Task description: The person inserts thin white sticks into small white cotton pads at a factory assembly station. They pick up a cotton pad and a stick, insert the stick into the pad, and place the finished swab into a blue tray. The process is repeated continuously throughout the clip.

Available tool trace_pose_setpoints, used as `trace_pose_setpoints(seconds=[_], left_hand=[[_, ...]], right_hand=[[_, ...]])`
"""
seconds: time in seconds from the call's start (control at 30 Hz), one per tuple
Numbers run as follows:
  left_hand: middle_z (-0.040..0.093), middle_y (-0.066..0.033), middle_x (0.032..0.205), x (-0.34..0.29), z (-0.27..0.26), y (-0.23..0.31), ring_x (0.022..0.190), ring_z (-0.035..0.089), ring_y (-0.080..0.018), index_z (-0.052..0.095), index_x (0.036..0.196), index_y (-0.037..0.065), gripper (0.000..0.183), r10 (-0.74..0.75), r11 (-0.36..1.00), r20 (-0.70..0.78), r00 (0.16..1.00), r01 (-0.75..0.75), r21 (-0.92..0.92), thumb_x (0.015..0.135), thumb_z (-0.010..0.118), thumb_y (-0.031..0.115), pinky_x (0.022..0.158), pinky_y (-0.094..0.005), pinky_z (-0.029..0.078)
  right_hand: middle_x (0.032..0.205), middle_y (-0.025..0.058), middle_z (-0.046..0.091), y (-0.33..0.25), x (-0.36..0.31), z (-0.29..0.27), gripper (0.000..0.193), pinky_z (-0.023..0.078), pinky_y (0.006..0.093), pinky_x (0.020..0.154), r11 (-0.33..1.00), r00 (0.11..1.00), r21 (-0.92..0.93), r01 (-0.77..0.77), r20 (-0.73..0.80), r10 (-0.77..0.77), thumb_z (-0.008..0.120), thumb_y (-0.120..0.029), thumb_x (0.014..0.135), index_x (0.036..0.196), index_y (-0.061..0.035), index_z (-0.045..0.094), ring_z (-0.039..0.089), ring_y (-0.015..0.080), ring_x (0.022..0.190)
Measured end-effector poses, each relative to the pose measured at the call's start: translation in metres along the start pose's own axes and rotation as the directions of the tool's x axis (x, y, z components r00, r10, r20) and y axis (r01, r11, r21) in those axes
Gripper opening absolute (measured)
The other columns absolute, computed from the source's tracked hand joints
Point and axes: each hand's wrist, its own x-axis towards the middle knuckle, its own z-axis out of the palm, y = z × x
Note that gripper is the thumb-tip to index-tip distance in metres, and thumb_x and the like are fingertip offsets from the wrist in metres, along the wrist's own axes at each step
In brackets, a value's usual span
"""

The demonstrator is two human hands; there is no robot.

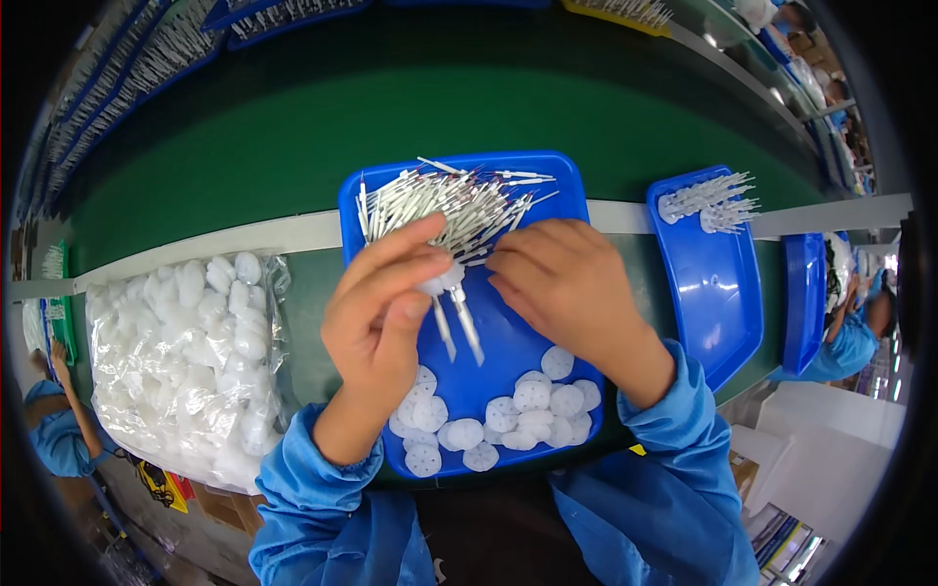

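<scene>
My left hand (376, 317) pinches a translucent white disc (447, 280) above the middle of a blue tray (503, 327). Two thin white sticks (467, 322) point down from that disc. Close by on the right, my right hand (576, 288) has its fingertips drawn together near the disc; whatever they hold is hidden. Thin white sticks with dark tips lie in a loose heap (415, 200) at the tray's far end, just beyond both hands. Several loose discs with small holes (532, 396) are spread along the near end.
A clear plastic bag full of white discs (186, 361) lies to the left. On the right, another blue tray (713, 303) carries disc-and-stick pieces (708, 202). Beyond runs a green belt (489, 107) with filled trays (137, 88). Co-workers in blue sleeves (852, 344) are at both sides.
</scene>
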Motion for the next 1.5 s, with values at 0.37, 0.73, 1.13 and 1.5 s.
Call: trace_pose_setpoints(seconds=[0.37,0.73,1.13,1.5], left_hand=[[0.080,-0.0096,0.104,-0.008,0.005,0.006,0.085,0.073,-0.0096,0.080,0.119,-0.002,0.021,-0.385,0.920,0.033,0.922,0.386,-0.072,0.098,0.079,0.001,0.072,-0.0217,0.056],[0.079,-0.0118,0.118,-0.003,0.001,0.000,0.103,0.073,-0.0119,0.069,0.139,0.000,0.032,-0.509,0.824,0.124,0.852,0.524,-0.215,0.107,0.070,0.003,0.079,-0.0232,0.059],[0.079,-0.0089,0.124,-0.004,0.006,-0.003,0.108,0.071,-0.0123,0.077,0.127,0.003,0.027,-0.462,0.884,0.067,0.885,0.465,-0.044,0.101,0.073,-0.002,0.078,-0.0251,0.062],[0.081,-0.0108,0.117,-0.001,0.009,0.002,0.094,0.075,-0.0217,0.081,0.123,0.005,0.036,-0.202,0.915,0.137,0.970,0.137,0.379,0.088,0.079,-0.006,0.075,-0.0317,0.064]], right_hand=[[0.097,0.0051,0.073,-0.007,-0.007,-0.007,0.021,0.057,0.0305,0.088,0.310,0.857,0.923,-0.228,0.039,0.514,0.075,0.011,0.090,0.106,-0.0023,0.069,0.071,0.0152,0.091],[0.083,0.0038,0.075,-0.015,-0.013,0.007,0.017,0.054,0.0267,0.062,0.622,0.896,0.700,-0.351,0.059,0.440,0.088,-0.004,0.088,0.104,-0.0066,0.083,0.068,0.0101,0.068],[0.060,0.0017,0.065,-0.022,-0.017,0.008,0.017,0.048,0.0271,0.050,0.596,0.833,0.659,-0.459,0.086,0.547,0.085,-0.005,0.089,0.106,-0.0062,0.083,0.062,0.0097,0.051],[0.064,0.0039,0.069,-0.013,-0.013,0.004,0.010,0.048,0.0299,0.053,0.746,0.887,0.498,-0.442,0.117,0.447,0.085,-0.012,0.093,0.100,-0.0053,0.081,0.064,0.0144,0.053]])
